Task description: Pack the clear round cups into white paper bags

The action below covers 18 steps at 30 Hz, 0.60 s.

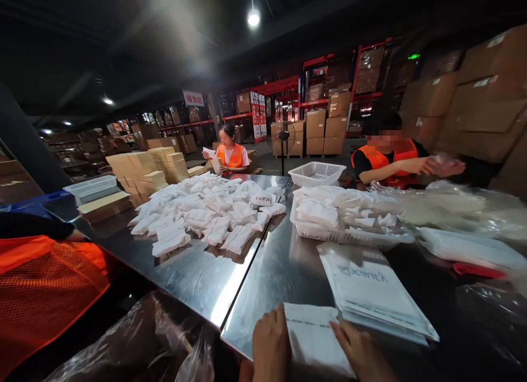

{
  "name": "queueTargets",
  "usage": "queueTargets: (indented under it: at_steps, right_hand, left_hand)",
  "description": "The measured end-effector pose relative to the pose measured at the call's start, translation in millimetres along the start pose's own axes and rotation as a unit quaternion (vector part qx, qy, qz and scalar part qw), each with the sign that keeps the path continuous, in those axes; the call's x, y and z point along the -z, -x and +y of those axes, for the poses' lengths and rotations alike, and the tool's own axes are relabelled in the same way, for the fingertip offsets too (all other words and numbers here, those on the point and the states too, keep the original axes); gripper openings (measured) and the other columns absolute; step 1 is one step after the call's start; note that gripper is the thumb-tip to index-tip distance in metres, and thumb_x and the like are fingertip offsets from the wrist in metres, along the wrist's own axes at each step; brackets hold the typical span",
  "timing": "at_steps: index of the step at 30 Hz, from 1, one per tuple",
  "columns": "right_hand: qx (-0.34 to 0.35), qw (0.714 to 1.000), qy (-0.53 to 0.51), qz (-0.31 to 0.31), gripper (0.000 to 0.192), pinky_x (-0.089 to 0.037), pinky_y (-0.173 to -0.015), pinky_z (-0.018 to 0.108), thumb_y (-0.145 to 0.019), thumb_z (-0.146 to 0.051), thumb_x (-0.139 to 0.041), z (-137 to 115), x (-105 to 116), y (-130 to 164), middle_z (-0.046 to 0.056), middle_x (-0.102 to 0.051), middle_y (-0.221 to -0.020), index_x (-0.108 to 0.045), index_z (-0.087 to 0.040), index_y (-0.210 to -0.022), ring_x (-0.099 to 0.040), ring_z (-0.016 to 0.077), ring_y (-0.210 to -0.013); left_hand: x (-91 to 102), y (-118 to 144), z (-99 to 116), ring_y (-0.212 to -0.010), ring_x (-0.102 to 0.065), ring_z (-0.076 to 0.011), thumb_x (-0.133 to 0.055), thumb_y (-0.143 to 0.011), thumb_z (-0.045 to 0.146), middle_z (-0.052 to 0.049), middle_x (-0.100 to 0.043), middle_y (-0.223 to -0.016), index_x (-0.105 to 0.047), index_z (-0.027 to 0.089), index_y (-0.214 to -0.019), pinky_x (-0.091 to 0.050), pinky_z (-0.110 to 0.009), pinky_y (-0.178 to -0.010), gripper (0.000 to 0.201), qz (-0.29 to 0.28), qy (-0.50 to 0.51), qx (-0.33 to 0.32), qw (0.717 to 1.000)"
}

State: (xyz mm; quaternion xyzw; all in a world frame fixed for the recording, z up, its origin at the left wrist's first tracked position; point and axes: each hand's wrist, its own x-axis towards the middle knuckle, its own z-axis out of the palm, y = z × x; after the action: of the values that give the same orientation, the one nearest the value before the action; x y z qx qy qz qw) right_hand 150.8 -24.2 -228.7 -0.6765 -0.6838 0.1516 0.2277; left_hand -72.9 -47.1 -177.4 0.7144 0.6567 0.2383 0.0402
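Note:
At the near edge of the steel table lies a flat white packet. My left hand rests on its left edge and my right hand on its right edge, both holding it down. Just beyond it sits a stack of white printed mailer bags. Farther back, a white basket is heaped with folded white packets.
A big pile of white packets covers the left table. An empty white basket stands at the far end. Two people in orange vests work at the back and right; another orange vest is at my left. Clear plastic bags lie at the right.

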Motion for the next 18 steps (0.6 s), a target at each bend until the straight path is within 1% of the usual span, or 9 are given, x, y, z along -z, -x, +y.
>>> queueTargets:
  at_steps: [2, 4, 6, 8, 10, 12, 13, 15, 18]
  right_hand:
    - [0.013, 0.996, 0.081, 0.021, 0.043, -0.048, -0.053, 0.035, -0.092, -0.049, -0.034, 7, -6, 4, 0.007, -0.066, -0.059, -0.069, -0.026, -0.082, -0.07, 0.0309, -0.062]
    - [0.042, 0.979, 0.18, 0.09, 0.04, -0.049, -0.046, 0.036, -0.093, -0.041, -0.037, 7, -9, 6, 0.01, -0.068, -0.064, -0.073, -0.023, -0.1, -0.068, 0.0313, -0.058]
    - [0.123, 0.941, 0.237, 0.21, 0.042, -0.055, -0.054, 0.041, -0.093, -0.03, -0.036, -1, -12, 4, 0.017, -0.073, -0.087, -0.072, -0.019, -0.11, -0.071, 0.0339, -0.075]
    - [0.248, 0.895, 0.23, 0.29, 0.045, -0.057, -0.078, 0.047, -0.088, -0.016, -0.034, -12, -20, 1, 0.016, -0.068, -0.119, -0.07, -0.019, -0.116, -0.066, 0.034, -0.106]
    - [0.345, 0.865, 0.2, 0.303, 0.054, -0.054, -0.092, 0.046, -0.082, -0.008, -0.034, -18, -34, -3, 0.008, -0.061, -0.133, -0.066, -0.022, -0.124, -0.06, 0.0282, -0.119]
    - [0.364, 0.869, 0.176, 0.286, 0.056, -0.055, -0.092, 0.044, -0.082, -0.009, -0.035, -12, -49, -6, 0.005, -0.059, -0.135, -0.063, -0.023, -0.129, -0.062, 0.0259, -0.117]
    - [0.347, 0.88, 0.16, 0.282, 0.052, -0.056, -0.091, 0.046, -0.084, -0.013, -0.037, -5, -55, -7, 0.007, -0.059, -0.136, -0.063, -0.021, -0.129, -0.062, 0.028, -0.116]
    - [0.283, 0.916, 0.099, 0.266, 0.047, -0.058, -0.089, 0.049, -0.089, -0.028, -0.041, 12, -64, -6, 0.013, -0.057, -0.136, -0.064, -0.016, -0.128, -0.06, 0.0337, -0.119]
    - [0.168, 0.961, -0.059, 0.213, 0.055, -0.059, -0.092, 0.044, -0.088, -0.046, -0.043, 29, -64, -2, 0.015, -0.056, -0.136, -0.065, -0.014, -0.126, -0.056, 0.0338, -0.122]
  left_hand:
    - [-18.5, -2, 5, -0.103, -0.068, -0.0288, -0.047, -0.087, 0.011, -0.009, -0.072, -0.114, -0.064, 0.022, -0.125, -0.055, -0.04, -0.09, 0.043, 0.097, -0.001, -0.152, 0.983]
    - [-41.4, -7, 12, -0.114, -0.064, -0.0299, -0.053, -0.089, 0.024, -0.007, -0.068, -0.126, -0.066, 0.025, -0.121, -0.054, -0.046, -0.097, 0.035, 0.152, -0.011, -0.245, 0.957]
    - [-63.1, -13, 17, -0.11, -0.067, -0.03, -0.054, -0.091, 0.029, -0.007, -0.069, -0.123, -0.067, 0.022, -0.118, -0.057, -0.047, -0.093, 0.031, 0.169, -0.035, -0.289, 0.942]
    - [-78.8, -17, 17, -0.109, -0.068, -0.0274, -0.051, -0.092, 0.022, -0.006, -0.069, -0.122, -0.063, 0.022, -0.126, -0.06, -0.044, -0.091, 0.036, 0.156, -0.049, -0.308, 0.937]
    - [-87.6, -16, 13, -0.115, -0.065, -0.0245, -0.045, -0.093, 0.014, -0.004, -0.065, -0.128, -0.052, 0.025, -0.14, -0.058, -0.042, -0.097, 0.048, 0.122, -0.038, -0.314, 0.941]
    - [-92.0, -11, 6, -0.122, -0.06, -0.0248, -0.042, -0.094, 0.015, -0.004, -0.06, -0.134, -0.042, 0.026, -0.147, -0.054, -0.045, -0.104, 0.054, 0.081, -0.003, -0.307, 0.948]
    - [-93.6, -7, 2, -0.126, -0.057, -0.0268, -0.042, -0.096, 0.019, -0.005, -0.057, -0.137, -0.041, 0.026, -0.148, -0.051, -0.047, -0.106, 0.052, 0.062, 0.02, -0.295, 0.953]
    - [-96.6, 1, -5, -0.134, -0.047, -0.0318, -0.043, -0.096, 0.029, -0.01, -0.047, -0.145, -0.042, 0.021, -0.148, -0.046, -0.051, -0.11, 0.052, 0.033, 0.071, -0.234, 0.969]
    - [-96.3, 10, -9, -0.141, -0.034, -0.0306, -0.039, -0.095, 0.03, -0.017, -0.032, -0.153, -0.035, 0.009, -0.151, -0.042, -0.042, -0.114, 0.059, -0.01, 0.176, -0.086, 0.981]
